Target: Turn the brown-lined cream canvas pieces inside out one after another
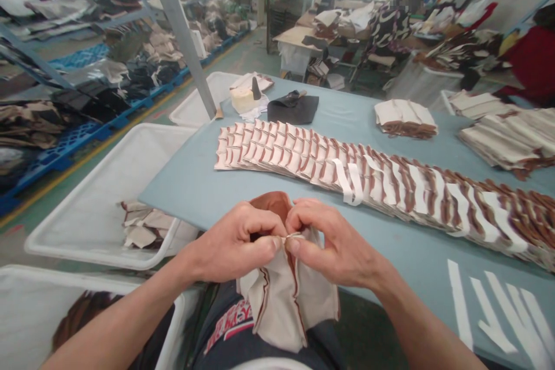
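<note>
My left hand (pixel 234 241) and my right hand (pixel 333 241) meet above my lap, fingertips pinching the top of a cream fabric piece (pixel 277 300) with brown edging. A brown lining (pixel 271 205) shows behind my fingers. Between my thumbs sits a small pale strip or thread (pixel 293 236), too small to identify. Beyond my hands, a long overlapping row of cream pieces with brown trim (pixel 329 176) lies on a pale blue table (pixel 186 196). Several white strips (pixel 353 184) lie across that row.
White tubs stand to my left, one holding fabric scraps (pixel 141 225) and another (pixel 39 312) by my left arm. Stacked pieces (pixel 405 118), black material (pixel 292 108) and a thread cone (pixel 243 98) sit on the table. A seated co-worker (pixel 390 29) and loaded shelving (pixel 87 69) lie beyond.
</note>
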The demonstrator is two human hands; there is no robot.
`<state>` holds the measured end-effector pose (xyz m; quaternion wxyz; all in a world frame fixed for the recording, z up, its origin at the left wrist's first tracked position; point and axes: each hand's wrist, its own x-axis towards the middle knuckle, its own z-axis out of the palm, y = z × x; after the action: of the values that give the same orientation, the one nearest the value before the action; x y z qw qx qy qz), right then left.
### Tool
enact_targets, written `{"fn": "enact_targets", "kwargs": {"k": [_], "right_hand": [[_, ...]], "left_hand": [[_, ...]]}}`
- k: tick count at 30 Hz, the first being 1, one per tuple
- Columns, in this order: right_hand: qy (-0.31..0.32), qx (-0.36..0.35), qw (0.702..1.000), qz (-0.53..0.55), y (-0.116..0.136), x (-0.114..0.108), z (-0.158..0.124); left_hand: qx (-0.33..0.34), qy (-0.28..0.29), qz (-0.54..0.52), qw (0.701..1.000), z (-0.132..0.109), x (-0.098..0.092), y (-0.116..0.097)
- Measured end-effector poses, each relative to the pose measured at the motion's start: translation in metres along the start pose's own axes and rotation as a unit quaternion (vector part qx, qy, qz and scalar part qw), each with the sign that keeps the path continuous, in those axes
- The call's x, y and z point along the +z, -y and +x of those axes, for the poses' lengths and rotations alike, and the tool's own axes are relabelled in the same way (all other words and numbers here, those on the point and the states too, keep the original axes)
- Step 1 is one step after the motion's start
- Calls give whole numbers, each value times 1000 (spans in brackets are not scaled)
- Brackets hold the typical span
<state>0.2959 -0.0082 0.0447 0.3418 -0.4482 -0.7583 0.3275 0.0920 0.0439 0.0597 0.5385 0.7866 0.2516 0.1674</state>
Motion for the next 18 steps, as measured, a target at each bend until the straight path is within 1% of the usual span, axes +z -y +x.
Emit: {"fn": "enact_targets", "kwargs": {"k": [2, 5, 9, 11, 13, 16, 18], "right_hand": [[20, 37, 999, -9, 4, 0, 0], [55, 84, 994, -51, 16, -1, 0], [75, 101, 987, -105, 35, -4, -1], [84, 112, 984, -113, 40, -7, -2], [100, 101, 986, -90, 39, -10, -3], [121, 29, 992, -6, 31, -13, -7], [120, -13, 992, 31, 24, -13, -12]], "left_hand": [[-6, 12, -22, 1000, 0, 1, -1], [1, 26, -44, 999, -1, 2, -4], [13, 62, -67, 996, -4, 5, -8], [16, 73, -78, 994, -7, 5, -7], [17, 79, -92, 992, -10, 5, -5], [9, 100, -108, 989, -16, 2, -1], [2, 109, -100, 989, -19, 0, 0]]}}
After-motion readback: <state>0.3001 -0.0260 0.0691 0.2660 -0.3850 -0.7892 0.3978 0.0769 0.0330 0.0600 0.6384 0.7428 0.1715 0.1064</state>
